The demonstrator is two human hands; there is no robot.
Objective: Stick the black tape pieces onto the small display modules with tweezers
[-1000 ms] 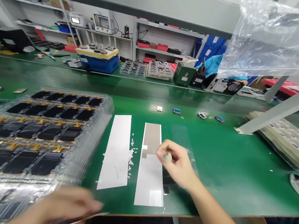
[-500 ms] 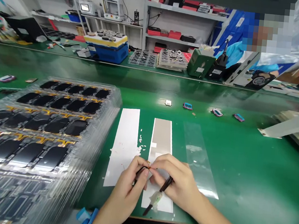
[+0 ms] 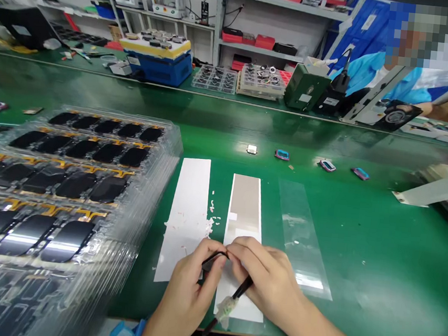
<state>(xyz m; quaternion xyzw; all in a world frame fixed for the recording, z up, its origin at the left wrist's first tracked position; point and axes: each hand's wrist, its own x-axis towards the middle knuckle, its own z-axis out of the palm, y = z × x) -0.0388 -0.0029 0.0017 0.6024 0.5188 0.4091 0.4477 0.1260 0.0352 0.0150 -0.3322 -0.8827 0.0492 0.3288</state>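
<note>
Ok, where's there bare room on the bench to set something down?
Bare green mat lies right of the clear film, below the small frames. Crowded: the left, where stacked trays reach the white sheet, and around the left hand and right hand, each holding a black tool.

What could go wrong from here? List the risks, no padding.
The black tweezers in the left hand seem to pinch something too small to make out; it could slip. The taped black tool in the right hand could scuff the grey-and-white strip beneath it. Loose white scraps beside the white sheet might stray onto the dark screens in the clear tray.
</note>
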